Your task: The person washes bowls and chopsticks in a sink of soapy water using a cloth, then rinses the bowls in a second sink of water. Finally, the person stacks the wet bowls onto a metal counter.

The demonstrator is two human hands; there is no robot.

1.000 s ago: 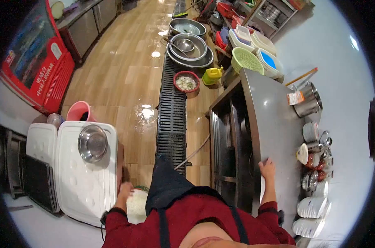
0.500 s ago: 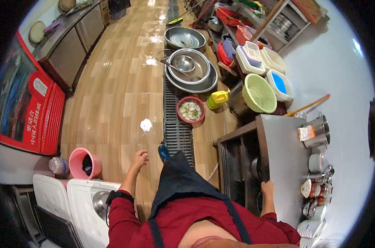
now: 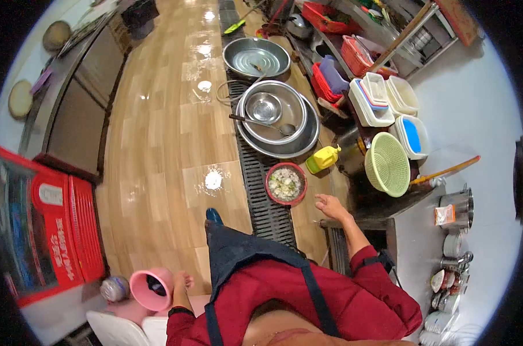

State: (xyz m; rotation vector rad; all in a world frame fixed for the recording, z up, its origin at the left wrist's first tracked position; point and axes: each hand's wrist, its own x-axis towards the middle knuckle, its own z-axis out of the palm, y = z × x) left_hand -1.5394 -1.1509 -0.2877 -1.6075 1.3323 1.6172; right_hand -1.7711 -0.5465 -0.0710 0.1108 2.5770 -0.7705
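Observation:
My right hand (image 3: 330,206) is over the floor between the red bowl and the metal worktop. Its fingers are loosely bent and apart, with nothing in them. Just beyond it sits a red bowl (image 3: 301,196) of chopped pale and green food, partly on the drain grate. A yellow jug (image 3: 322,160) stands to the right of the bowl. Low on the left, my left hand (image 3: 183,281) hangs empty beside a pink bucket (image 3: 139,288) with something dark inside, overlapping its edge in this view. The left fingers look loose and slightly apart.
Wide metal basins (image 3: 310,144) stand along the drain grate (image 3: 268,202), one holding a ladle (image 3: 286,129). A green colander (image 3: 388,164) and plastic tubs (image 3: 412,136) line the right. The metal worktop (image 3: 414,230) is beside me. A red fridge (image 3: 59,230) stands left. The floor (image 3: 169,144) has wet patches.
I have moved forward, nearer the bowl and basins. My right hand has left the worktop edge and reached forward. My left hand has swung back beside the pink bucket.

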